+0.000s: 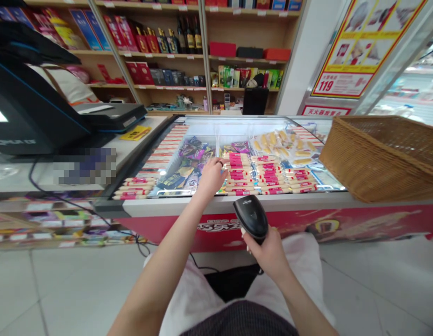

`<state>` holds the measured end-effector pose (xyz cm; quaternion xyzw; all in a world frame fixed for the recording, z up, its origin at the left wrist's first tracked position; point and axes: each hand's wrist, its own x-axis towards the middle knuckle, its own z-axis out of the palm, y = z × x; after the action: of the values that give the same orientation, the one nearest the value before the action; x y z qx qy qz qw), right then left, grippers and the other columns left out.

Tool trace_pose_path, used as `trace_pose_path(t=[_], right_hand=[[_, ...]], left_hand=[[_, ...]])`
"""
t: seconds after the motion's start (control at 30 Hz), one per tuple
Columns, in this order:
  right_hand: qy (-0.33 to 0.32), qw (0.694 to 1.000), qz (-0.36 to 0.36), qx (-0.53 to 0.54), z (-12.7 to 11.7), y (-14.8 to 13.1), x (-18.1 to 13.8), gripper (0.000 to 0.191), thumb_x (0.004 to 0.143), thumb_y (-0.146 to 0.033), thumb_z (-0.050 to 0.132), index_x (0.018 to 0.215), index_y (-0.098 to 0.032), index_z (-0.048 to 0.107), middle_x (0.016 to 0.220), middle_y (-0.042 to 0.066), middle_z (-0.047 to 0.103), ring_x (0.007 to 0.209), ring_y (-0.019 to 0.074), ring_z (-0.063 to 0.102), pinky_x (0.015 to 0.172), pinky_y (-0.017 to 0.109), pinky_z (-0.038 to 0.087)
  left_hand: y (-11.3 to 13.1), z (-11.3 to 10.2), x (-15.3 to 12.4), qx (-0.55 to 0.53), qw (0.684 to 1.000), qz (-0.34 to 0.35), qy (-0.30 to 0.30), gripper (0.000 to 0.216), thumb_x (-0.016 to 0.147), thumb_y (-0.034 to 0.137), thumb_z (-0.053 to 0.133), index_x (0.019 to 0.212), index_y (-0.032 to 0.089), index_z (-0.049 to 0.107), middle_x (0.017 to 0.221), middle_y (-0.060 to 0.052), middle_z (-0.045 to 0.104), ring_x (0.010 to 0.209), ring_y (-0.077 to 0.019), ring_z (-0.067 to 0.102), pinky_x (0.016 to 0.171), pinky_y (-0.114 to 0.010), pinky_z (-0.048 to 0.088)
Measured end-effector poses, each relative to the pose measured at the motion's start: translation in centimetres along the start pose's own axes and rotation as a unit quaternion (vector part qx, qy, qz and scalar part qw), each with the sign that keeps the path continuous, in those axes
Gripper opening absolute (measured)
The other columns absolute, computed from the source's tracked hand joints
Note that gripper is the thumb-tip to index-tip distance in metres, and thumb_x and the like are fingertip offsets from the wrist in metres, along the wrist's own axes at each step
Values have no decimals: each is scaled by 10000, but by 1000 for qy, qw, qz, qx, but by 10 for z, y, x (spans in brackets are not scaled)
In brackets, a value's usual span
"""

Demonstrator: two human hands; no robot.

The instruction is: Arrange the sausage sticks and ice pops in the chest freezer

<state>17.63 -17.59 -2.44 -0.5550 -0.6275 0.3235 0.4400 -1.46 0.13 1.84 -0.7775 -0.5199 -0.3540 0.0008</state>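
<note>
My right hand grips a black barcode scanner, its head tilted up in front of the freezer's edge. Over the glass top reaches my left hand, a dark ring on one finger. Its fingers are apart and extend to the left end of a stack of pale sausages with pink-red labels; I cannot tell whether they touch. More such sausages lie in rows to the right. Another small pile of sausages sits at the left corner. Purple and dark ice-cream packets show beneath the glass.
A wicker basket stands on the freezer's right end. At left, a counter carries a black checkout machine. Corn-like packs lie farther back. A cable hangs from the counter. Shelves with bottles and boxes rise behind.
</note>
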Motion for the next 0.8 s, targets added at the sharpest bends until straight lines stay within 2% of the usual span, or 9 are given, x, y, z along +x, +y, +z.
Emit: trace_pose_path(t=[0.17,0.3,0.47,0.63,0.8], right_hand=[[5,1000,2,9,-1,1,-2,251,838,-389,670,906,-156,733,616,89,740,635,277,753,562,286,559],[12,1000,2,11,-1,1,-3,247,831,-393,671,891,-160,727,612,87,738,646,276,756,552,280,558],[23,1000,0,5,-3,0,2,246,820,-406,665,869,-171,721,604,79,734,639,280,754,573,294,564],[31,999,6,-2,-6,0,10,256,818,-427,667,856,-179,712,609,85,735,658,291,755,568,303,560],[22,1000,-2,-1,1,-5,19,248,817,-418,667,846,-176,712,613,83,735,656,283,754,569,293,553]], left_hand=[[-2,10,27,14,1000,-17,-18,119,867,123,622,931,158,716,1122,-130,668,1120,-322,599,1025,-483,448],[0,8,28,-14,999,-14,-26,82,854,113,649,887,154,713,1075,-119,675,1089,-302,621,1013,-458,464],[5,-2,4,-80,997,-11,-6,129,930,165,576,966,150,698,1112,-120,667,1101,-238,623,1012,-372,467],[3,-15,-31,-149,988,-33,-28,233,968,318,558,1079,195,722,988,-65,722,906,-202,663,826,-310,509],[-1,-19,-40,-191,979,-64,-33,327,982,414,533,1106,194,741,1014,-68,749,935,-213,675,862,-309,494]])
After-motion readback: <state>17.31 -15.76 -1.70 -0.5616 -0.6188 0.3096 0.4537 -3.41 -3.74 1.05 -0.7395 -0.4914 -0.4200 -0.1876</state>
